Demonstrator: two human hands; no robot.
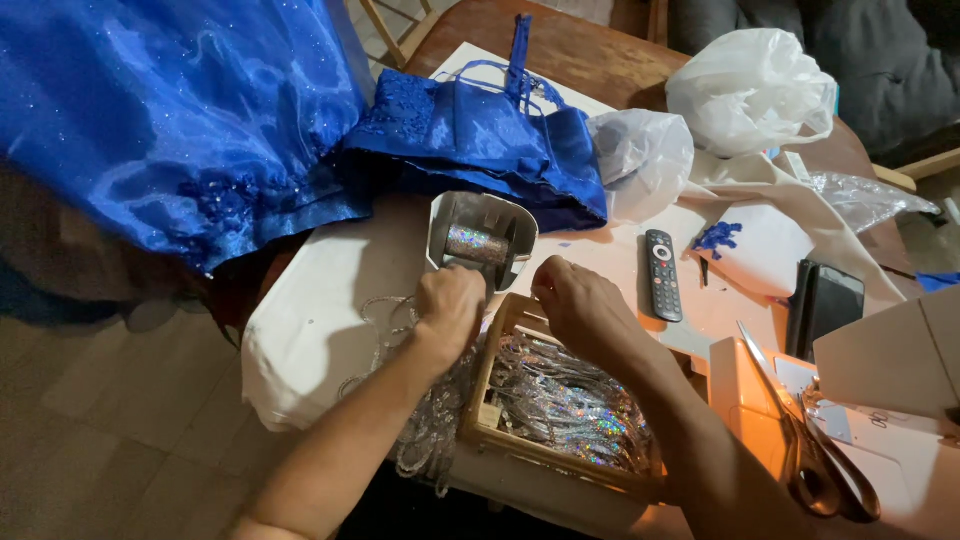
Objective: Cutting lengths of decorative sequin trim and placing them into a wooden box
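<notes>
My left hand [450, 305]: fingers curled shut, gripping silver sequin trim [425, 440] at frame centre.
My right hand [580, 305]: fingertips pressed together, pinching the trim above the wooden frame [490, 420].
Spool [478, 243]: just above both hands.
Blue dress [200, 120]: upper left.
Remote [662, 275]: right of my hands.

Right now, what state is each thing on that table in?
Left hand: closed around silver sequin trim.
Right hand: fingers pinched over wooden frame.
Wooden frame: wrapped with glittery trim.
Spool: partly wound.
Blue dress: draped over table edge.
Scissors: shut, lying flat.
Remote: face up.
</notes>
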